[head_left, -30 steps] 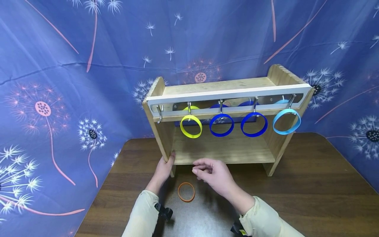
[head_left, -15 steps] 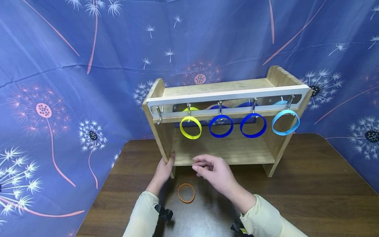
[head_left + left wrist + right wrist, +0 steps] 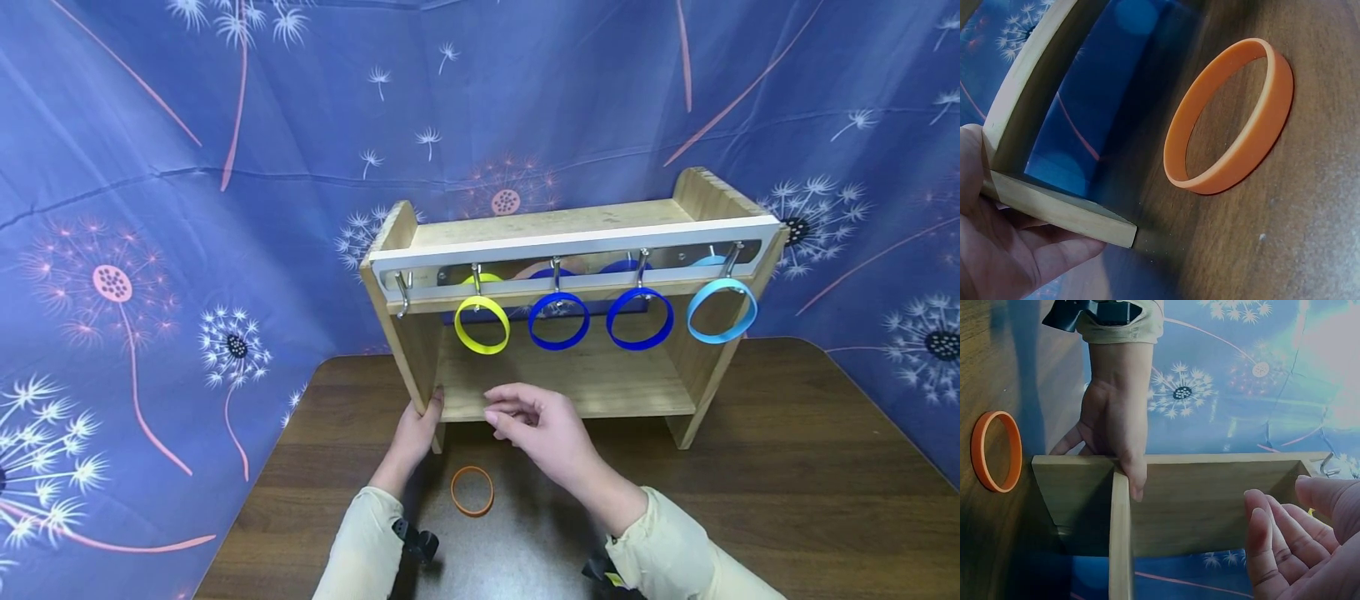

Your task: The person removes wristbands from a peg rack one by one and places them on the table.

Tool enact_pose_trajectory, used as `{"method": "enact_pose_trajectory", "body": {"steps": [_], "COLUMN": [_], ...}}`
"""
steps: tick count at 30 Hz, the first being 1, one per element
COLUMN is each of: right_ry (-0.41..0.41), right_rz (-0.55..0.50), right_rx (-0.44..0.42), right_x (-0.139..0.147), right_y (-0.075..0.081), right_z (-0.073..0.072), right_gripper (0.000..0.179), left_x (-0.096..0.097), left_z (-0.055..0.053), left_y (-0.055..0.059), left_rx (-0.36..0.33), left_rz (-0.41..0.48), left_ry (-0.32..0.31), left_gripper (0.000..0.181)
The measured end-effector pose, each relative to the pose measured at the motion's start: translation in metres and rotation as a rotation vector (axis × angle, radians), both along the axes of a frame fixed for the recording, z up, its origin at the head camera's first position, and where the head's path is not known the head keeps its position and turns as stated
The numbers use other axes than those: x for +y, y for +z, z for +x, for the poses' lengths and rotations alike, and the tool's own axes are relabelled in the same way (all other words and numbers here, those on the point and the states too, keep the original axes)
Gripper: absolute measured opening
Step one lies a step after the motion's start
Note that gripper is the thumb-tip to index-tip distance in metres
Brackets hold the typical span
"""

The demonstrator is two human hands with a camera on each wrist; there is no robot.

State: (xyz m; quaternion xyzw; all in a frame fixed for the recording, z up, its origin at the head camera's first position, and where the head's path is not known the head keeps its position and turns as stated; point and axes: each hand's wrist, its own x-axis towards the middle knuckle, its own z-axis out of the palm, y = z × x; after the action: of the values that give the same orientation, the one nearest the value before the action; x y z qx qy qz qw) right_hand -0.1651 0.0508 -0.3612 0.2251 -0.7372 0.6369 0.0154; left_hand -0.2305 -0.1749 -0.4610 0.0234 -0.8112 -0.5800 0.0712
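Observation:
My left hand [image 3: 412,437] grips the lower left side panel [image 3: 1066,215] of a small wooden shelf [image 3: 600,387], thumb on the inner side and fingers beneath. In front of the shelf's lower board, my right hand [image 3: 551,433] hovers with fingers loosely curled; nothing is between them in the right wrist view. An orange silicone wristband [image 3: 1275,128] lies on the table below both hands. From the shelf's hooks hang a yellow wristband [image 3: 482,350], two dark blue wristbands [image 3: 559,346] and a light blue wristband [image 3: 720,338]. The leftmost hook [image 3: 403,298] is bare.
A white-framed strip [image 3: 592,240] along the shelf's upper front carries the hooks, which jut forward. The shelf stands on a brown wooden table [image 3: 810,467]. Close behind it hangs a blue dandelion-print cloth [image 3: 300,208].
My right hand has risen slightly, its fingers still loosely curled. The left hand keeps its hold on the shelf, and the wristbands stay in place.

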Motion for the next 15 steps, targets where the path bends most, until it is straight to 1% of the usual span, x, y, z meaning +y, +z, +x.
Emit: {"method": "enact_pose_trajectory", "body": {"steps": [7,15], "right_ry": [-0.004,-0.035], "right_rz": [-0.01,-0.033], "right_rx": [0.016,0.022], "right_x": [-0.0019,-0.0033], "right_y": [0.0034,0.0092], "right_z": [-0.0013,-0.0014], "right_gripper": [0.026,0.024], "left_x": [-0.0003,0.0005], "left_z": [0.0006,0.0008], "left_y": [0.0007,0.0], "left_rx": [0.004,0.001], "left_rz": [0.003,0.0], "left_ry": [0.002,0.007], "left_gripper": [0.045,0.045]}}
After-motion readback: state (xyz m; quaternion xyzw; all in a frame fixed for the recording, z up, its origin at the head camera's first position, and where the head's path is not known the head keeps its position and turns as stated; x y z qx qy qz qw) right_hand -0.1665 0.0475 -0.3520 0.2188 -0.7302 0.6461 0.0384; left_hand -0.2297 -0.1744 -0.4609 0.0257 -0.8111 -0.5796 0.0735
